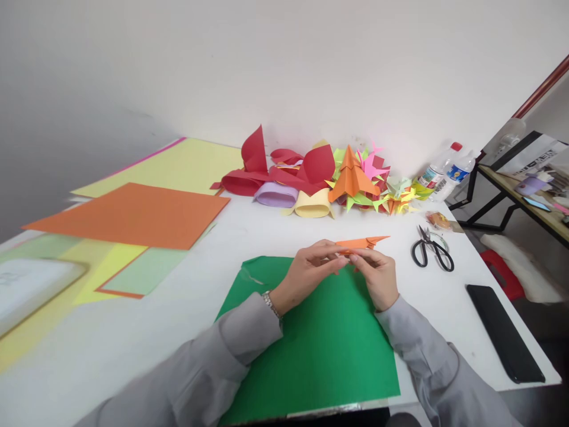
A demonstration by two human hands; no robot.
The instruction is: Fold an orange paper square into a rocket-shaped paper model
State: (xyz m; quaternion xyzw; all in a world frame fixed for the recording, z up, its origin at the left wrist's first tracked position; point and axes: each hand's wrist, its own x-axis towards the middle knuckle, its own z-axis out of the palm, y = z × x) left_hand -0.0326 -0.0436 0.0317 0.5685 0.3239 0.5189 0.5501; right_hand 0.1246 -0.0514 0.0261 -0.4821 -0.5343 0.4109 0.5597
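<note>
A small folded orange paper (355, 244) is pinched between both hands above the far edge of a green sheet (329, 350). My left hand (309, 273) grips its left part, with thumb and fingers closed together. My right hand (376, 273) holds its near edge, thumb tip close to the left thumb. A pointed end of the folded paper sticks out to the right past the fingers. Its lower part is hidden behind the fingertips.
Black-handled scissors (431, 249) and a black phone (504, 332) lie to the right. Folded paper pieces, including an orange paper plane (352, 178), line the wall beside plastic bottles (456, 173). Coloured sheets, an orange one (133, 213) on top, and a white object (35, 287) lie left.
</note>
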